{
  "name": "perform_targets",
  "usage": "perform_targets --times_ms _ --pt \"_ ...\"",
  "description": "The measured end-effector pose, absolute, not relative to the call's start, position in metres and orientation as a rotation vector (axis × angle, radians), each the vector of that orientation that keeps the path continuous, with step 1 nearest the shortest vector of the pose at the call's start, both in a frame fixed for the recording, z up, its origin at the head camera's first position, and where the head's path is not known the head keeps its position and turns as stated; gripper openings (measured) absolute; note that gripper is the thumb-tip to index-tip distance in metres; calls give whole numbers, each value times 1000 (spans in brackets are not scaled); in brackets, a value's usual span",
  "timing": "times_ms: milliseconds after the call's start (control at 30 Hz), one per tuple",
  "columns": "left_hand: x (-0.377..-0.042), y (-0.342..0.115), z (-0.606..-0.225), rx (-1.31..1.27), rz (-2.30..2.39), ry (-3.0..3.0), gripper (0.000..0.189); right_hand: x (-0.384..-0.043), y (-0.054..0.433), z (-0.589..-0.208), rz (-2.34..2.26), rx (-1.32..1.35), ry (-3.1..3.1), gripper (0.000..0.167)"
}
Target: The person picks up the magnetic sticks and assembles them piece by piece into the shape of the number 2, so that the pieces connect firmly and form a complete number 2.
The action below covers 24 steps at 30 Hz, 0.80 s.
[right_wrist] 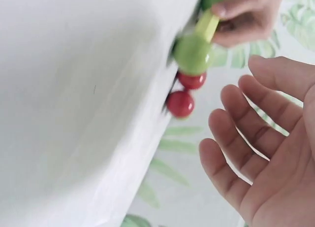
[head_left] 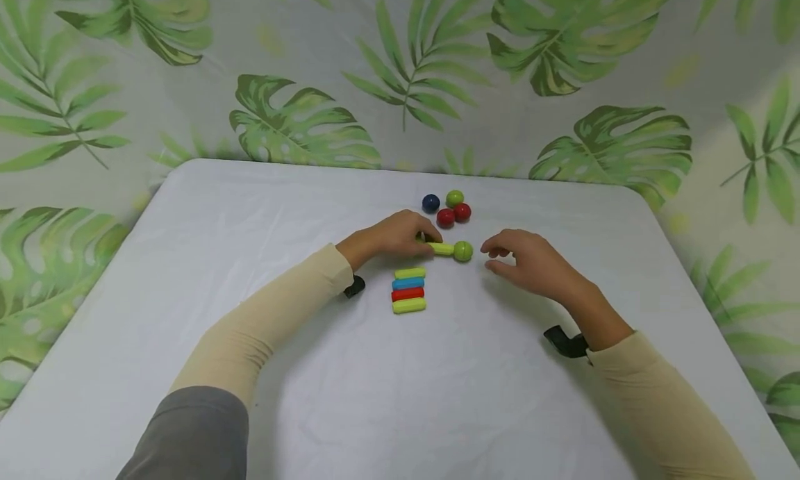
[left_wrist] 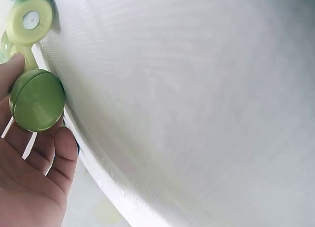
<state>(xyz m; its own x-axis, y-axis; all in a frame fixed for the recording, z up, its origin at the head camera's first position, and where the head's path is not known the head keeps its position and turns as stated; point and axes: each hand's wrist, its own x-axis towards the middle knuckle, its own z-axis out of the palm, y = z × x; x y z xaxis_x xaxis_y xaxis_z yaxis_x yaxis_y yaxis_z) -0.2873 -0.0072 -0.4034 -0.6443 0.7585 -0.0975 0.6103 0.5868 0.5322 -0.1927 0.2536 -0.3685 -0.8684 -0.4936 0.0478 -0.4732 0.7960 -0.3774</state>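
My left hand (head_left: 400, 233) pinches a yellow-green stick (head_left: 442, 249) above the middle of the table. A green ball (head_left: 463, 251) sits on the stick's right end; at the other end is another green ball (left_wrist: 37, 100), framed by the left hand's fingers in the left wrist view. My right hand (head_left: 528, 261) is held just right of the joined piece, apart from it, fingers loosely bent and nothing in them. Nearer me lies a row of short sticks: yellow-green (head_left: 410, 273), blue (head_left: 409, 283), red (head_left: 408, 294) and yellow-green (head_left: 409, 305).
Behind the left hand, loose balls lie grouped: dark blue (head_left: 430, 203), green (head_left: 455, 199), red (head_left: 446, 218) and another red (head_left: 462, 212). A white cloth covers the table (head_left: 325, 396). A leaf-patterned curtain (head_left: 400, 139) hangs behind its far edge.
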Motion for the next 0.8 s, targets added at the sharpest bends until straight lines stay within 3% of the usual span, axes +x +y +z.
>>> perform_targets --times_ms 267,567,800 --pt "-292 -7 -399 1086 680 2484 29 -175 215 -373 -529 -984 2800 31" --pt "-300 -12 -397 1038 716 2439 26 -180 180 -380 -278 -1297 2760 40" --pt "-303 -12 -397 1019 741 2410 26 -185 177 -385 -253 -1331 2774 34"
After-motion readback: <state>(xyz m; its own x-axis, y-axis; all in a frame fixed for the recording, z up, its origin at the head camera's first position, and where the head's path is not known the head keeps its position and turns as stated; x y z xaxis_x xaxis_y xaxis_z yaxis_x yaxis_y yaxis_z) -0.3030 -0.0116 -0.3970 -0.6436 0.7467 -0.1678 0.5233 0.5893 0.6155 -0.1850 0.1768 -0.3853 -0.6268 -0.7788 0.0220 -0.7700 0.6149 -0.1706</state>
